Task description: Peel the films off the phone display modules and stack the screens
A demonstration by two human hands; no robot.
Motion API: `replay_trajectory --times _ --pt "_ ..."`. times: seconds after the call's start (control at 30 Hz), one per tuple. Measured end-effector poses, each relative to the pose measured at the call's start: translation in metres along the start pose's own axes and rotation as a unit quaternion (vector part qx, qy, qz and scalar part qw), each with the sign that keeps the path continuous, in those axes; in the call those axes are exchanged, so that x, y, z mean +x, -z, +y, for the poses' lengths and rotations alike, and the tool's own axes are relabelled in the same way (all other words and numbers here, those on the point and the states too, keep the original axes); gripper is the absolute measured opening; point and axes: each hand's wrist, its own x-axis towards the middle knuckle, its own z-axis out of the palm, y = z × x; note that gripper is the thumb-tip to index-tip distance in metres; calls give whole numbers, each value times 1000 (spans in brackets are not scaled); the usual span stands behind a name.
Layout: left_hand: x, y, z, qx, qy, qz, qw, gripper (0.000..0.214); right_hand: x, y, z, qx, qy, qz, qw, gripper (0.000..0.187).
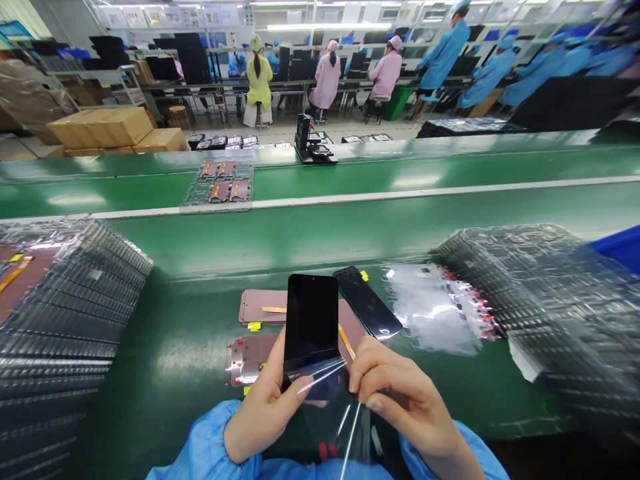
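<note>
Step in hand, apparently: fitting or peeling clear film (345, 420) at the near end of the phone screen (313, 317), above the tabletop (175, 360). Left hand (265, 407) clamps the screen; right hand (410, 397) has fingers pinched on the film. Next move likely requires steady support and even tension.

- Single head-worn camera: facing forward and down over the black, rectangular, glass-faced phone (312, 317).
- Near range: bare left hand (267, 403) and bare right hand (403, 393), flanking the phone's lower end, seen from above and behind.
- Middle range: long, glossy green work surface (310, 237), running crosswise beyond the phone.
- Far range: pink-coated worker (327, 79), small, well beyond the phone.
</note>
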Motion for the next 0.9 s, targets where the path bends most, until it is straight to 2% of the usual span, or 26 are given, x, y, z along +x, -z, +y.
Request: replay_trajectory --times 0.1,0.13,0.23,0.27,0.33,0.4,0.47,0.67,0.77,0.9 --pt "-1 1 1 34 -21 27 999 79 7 4 -13 -66 19 -30 997 21" --pt "-2 1 3 39 -10 16 999 73 8 6 -16 -83 20 -43 995 22" --pt "-3 2 8 88 17 -31 996 38 10 14 -22 -90 28 -67 993 32" --pt "-3 2 9 111 17 -41 993 31 11 17 -23 -83 30 -50 995 37" --pt "-4 1 13 151 9 -53 987 26 16 22 -22 -101 22 37 994 35" --pt "-5 -2 15 180 0 -66 981 26 27 25 -20 -172 -1 139 975 21" --pt "-6 -4 18 201 -3 -90 975 28 44 25 -17 -245 -25 179 953 18" --pt "-8 -8 24 249 -38 -142 957 30 87 20 -8 -247 -109 85 959 22" --pt "-9 -9 26 228 -15 -159 961 32 91 17 -6 -246 -149 93 953 33" --pt "-8 -11 24 122 62 -172 976 27 90 15 -4 -236 -184 115 947 41"
